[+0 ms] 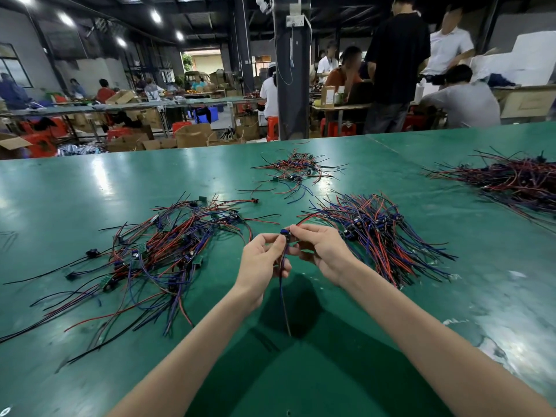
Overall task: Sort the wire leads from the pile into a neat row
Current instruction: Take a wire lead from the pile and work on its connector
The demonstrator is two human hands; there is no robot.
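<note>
Wire lead point(284, 233): held above the middle of the table point(90, 188), between both hands; a small blue component sits at its top end, and its thin wires hang down past the left palm.
Left hand point(261, 260): fingers curled; thumb and fingertips pinch the lead just below the component.
Right hand point(322, 251): thumb and forefinger pinch the component end from the right; the other fingers are loosely curled.
Tangled pile point(168, 254): lies left of the hands; red, blue and black leads cross in all directions, with small green circuit boards among them.
Sorted row point(379, 236): lies just right of the hands; leads lie side by side, free ends fanned toward the near right.
Small pile point(296, 170): lies beyond the hands, toward the far edge.
Large pile point(511, 182): lies at the far right edge; mostly red and black leads.
Table surface: green, glossy, reflecting ceiling lamps.
Background: people at other benches, cardboard boxes, red stools.
</note>
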